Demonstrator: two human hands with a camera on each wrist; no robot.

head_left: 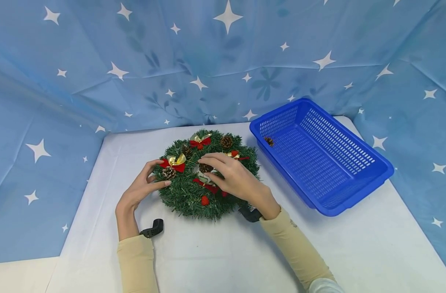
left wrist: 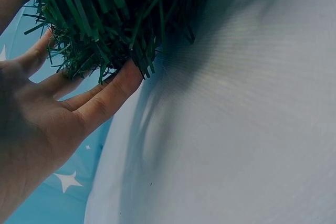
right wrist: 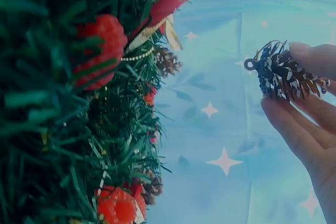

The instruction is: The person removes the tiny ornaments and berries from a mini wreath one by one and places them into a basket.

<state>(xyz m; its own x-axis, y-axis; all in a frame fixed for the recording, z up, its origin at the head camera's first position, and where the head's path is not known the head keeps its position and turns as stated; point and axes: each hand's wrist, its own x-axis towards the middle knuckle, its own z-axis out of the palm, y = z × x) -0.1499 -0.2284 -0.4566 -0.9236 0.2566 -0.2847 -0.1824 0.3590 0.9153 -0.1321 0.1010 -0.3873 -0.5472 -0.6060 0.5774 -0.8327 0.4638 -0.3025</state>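
Note:
A green tinsel Christmas wreath (head_left: pixel 188 195) lies on the white table, decorated with red bows with gold ribbon, red berries (head_left: pixel 205 200) and pine cones. At its left edge, my left hand (head_left: pixel 138 188) grips the greenery beside a red bow (head_left: pixel 178 166) and a snowy-tipped pine cone (head_left: pixel 168 172). Over the wreath's middle, my right hand (head_left: pixel 237 177) pinches a loose pine cone (right wrist: pixel 287 73) between thumb and fingers. A small ring at the cone's end shows in the right wrist view, where the cone hangs clear of the greenery. Part of the front bow (head_left: pixel 208 186) is hidden by this hand.
To the right stands a blue plastic basket (head_left: pixel 369 162) with slotted walls, close to the wreath. One pine cone (head_left: pixel 269 141) lies in its left corner. A blue star-patterned cloth (head_left: pixel 208 53) hangs behind the table (head_left: pixel 193 252).

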